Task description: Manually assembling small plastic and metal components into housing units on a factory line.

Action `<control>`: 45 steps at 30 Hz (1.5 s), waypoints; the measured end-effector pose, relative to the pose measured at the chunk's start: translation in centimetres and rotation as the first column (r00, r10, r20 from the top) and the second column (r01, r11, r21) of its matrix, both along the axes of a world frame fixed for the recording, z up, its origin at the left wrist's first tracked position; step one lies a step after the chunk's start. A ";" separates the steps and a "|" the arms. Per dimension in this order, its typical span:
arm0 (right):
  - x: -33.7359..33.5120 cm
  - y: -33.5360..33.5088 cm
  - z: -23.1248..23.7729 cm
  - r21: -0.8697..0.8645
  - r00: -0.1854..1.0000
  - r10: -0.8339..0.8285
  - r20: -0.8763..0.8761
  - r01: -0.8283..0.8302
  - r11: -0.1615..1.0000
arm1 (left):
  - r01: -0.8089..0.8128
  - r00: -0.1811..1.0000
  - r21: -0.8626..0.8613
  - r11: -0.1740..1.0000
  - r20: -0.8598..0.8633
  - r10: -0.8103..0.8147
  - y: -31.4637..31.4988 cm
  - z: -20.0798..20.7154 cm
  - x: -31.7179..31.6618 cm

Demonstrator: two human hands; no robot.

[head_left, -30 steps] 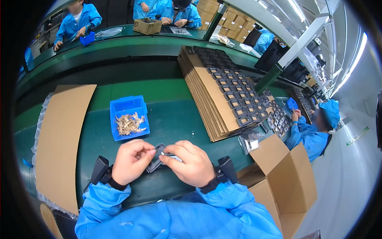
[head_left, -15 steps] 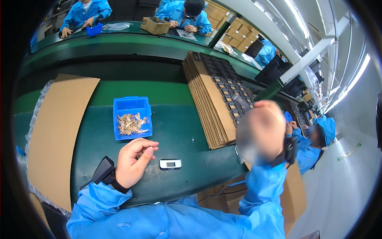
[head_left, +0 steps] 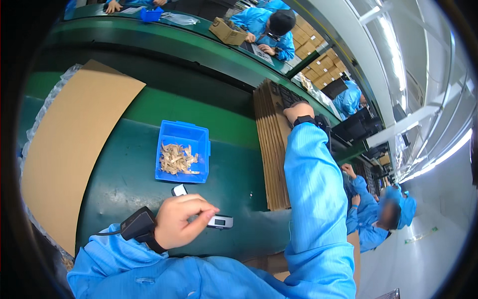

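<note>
My left hand (head_left: 181, 222) hovers low over the green bench, its fingers curled in and the thumb against the index finger; I see nothing between them. Its fingertips meet, in this view, the left end of a small white-and-black device with a dark display window (head_left: 220, 222); whether they touch it I cannot tell. A second small white-and-black piece (head_left: 179, 190) shows just beyond the knuckles, partly covered. My right hand (head_left: 299, 110) reaches far forward over the black plastic parts (head_left: 285, 94) on the cardboard stack (head_left: 271, 149). Its fingers are hidden there.
A blue bin (head_left: 206, 154) with torn tan strips (head_left: 175, 159) stands beyond my left hand. At the left lies a large cardboard sheet (head_left: 74, 149) over bubble wrap (head_left: 42, 112). Co-workers in blue sit across the bench and at the right. A green post (head_left: 353, 149) rises at the right.
My right hand has swung from near the stack's close corner forward to its far part. The view has shifted. The second small piece now shows beside my left hand, which stays curled.
</note>
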State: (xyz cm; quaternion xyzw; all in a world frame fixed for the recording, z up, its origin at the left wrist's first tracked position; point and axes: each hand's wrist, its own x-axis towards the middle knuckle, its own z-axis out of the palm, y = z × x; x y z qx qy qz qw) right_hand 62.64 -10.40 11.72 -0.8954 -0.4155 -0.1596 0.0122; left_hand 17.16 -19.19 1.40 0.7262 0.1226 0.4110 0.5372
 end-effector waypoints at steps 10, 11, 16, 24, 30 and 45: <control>1.4 3.6 -2.6 -0.230 0.998 -0.031 0.046 0.041 0.972 | 0.101 0.995 0.044 0.994 -0.016 -0.100 0.4 0.6 -1.3; 1.6 3.3 -2.5 -0.194 0.998 -0.021 0.060 0.033 0.980 | 0.105 0.994 0.043 0.994 -0.018 -0.104 0.4 0.7 -1.3; -0.8 0.5 0.5 0.240 0.986 0.087 -0.142 -0.051 0.969 | 0.090 0.996 0.075 0.993 -0.009 -0.090 0.5 0.0 -0.4; -13.3 -23.0 11.0 0.268 0.819 0.572 -0.051 -0.540 0.798 | 0.088 0.995 0.025 0.996 -0.045 -0.086 -0.3 0.1 -0.4; -10.5 -36.9 0.5 0.224 0.945 0.326 -0.026 -0.312 0.923 | 0.096 0.995 0.195 0.976 -0.045 -0.088 -1.6 0.5 -0.1; -11.1 -35.7 -9.5 0.251 0.970 0.242 0.014 -0.238 0.938 | 0.217 0.976 0.429 0.877 -0.082 -0.201 -8.2 0.4 -2.9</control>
